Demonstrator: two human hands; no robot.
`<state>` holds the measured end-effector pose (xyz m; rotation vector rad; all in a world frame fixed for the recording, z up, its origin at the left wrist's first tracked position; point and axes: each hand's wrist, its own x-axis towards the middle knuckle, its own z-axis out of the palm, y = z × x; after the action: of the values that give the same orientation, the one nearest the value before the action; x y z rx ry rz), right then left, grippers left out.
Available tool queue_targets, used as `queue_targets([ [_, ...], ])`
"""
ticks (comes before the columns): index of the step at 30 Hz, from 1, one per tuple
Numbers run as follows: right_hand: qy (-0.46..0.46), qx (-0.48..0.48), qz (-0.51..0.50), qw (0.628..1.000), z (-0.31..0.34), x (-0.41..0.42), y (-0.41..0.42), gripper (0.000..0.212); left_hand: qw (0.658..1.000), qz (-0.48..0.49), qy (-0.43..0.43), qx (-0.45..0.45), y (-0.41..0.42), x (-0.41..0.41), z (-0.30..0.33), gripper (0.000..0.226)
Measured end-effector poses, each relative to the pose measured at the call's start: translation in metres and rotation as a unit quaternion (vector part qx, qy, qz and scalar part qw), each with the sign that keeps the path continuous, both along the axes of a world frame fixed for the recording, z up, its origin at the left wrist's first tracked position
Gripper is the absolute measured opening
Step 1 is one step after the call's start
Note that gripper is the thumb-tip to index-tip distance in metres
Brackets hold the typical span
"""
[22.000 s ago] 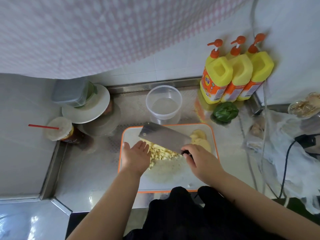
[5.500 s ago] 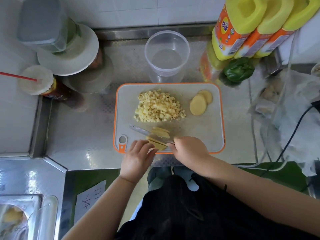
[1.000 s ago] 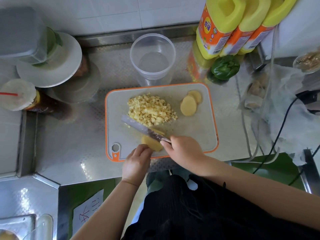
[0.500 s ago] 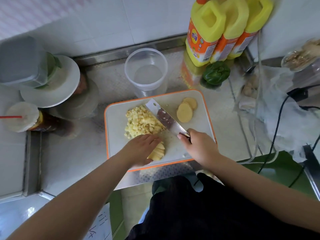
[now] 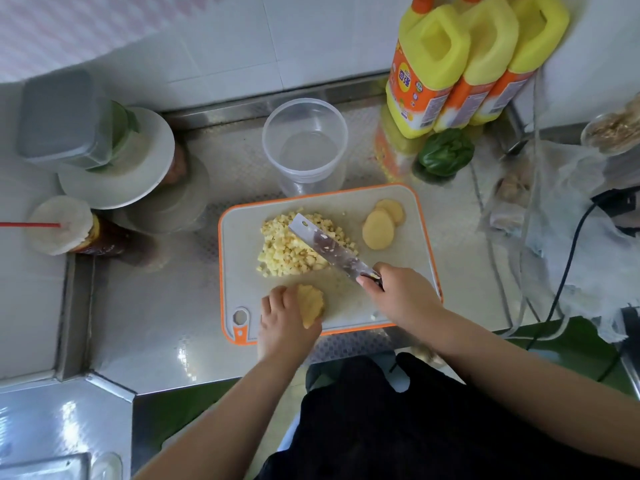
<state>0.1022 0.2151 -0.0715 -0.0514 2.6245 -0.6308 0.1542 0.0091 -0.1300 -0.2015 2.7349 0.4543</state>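
left hand curled around potato piece; right hand grips cleaver.

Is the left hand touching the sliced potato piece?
Touching. Head view: the left hand curls against the sliced potato piece on the cutting board, with no gap between them.

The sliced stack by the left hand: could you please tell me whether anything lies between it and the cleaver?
Nothing visible does. The cleaver, gripped by the right hand, is angled over the diced pile; only bare cutting board separates it from the sliced stack the left hand holds.
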Motion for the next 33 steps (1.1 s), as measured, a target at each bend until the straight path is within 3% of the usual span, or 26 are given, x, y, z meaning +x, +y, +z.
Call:
queue_targets([
  [3,0.040,0.041,0.064,0.996,-0.002,-0.006,-0.003,0.037,0.990,0.142,0.001,0.007,0.024,0.007,-0.003,0.074],
  [7,0.034,0.107,0.142,0.984,-0.005,-0.009,-0.014,0.036,0.978,0.206,0.028,-0.008,0.042,0.007,-0.007,0.075],
  [13,0.027,0.148,0.198,0.969,-0.006,-0.006,-0.026,0.036,0.977,0.187,0.102,0.012,0.031,0.020,-0.017,0.082],
  [17,0.027,0.149,0.206,0.967,-0.003,-0.006,-0.028,0.035,0.957,0.068,0.267,0.089,0.011,0.020,-0.033,0.025],
  [26,-0.013,0.182,0.246,0.952,-0.007,0.000,-0.036,0.032,0.963,0.030,0.216,0.156,-0.003,0.003,-0.045,0.027],
  [30,-0.043,0.192,0.246,0.949,-0.017,-0.003,-0.044,0.010,0.960,0.035,0.223,0.168,-0.003,0.005,-0.048,0.030],
  [33,-0.067,0.168,0.223,0.958,-0.029,-0.006,-0.048,0.012,0.956,0.039,0.235,0.170,0.000,0.004,-0.047,0.029],
])
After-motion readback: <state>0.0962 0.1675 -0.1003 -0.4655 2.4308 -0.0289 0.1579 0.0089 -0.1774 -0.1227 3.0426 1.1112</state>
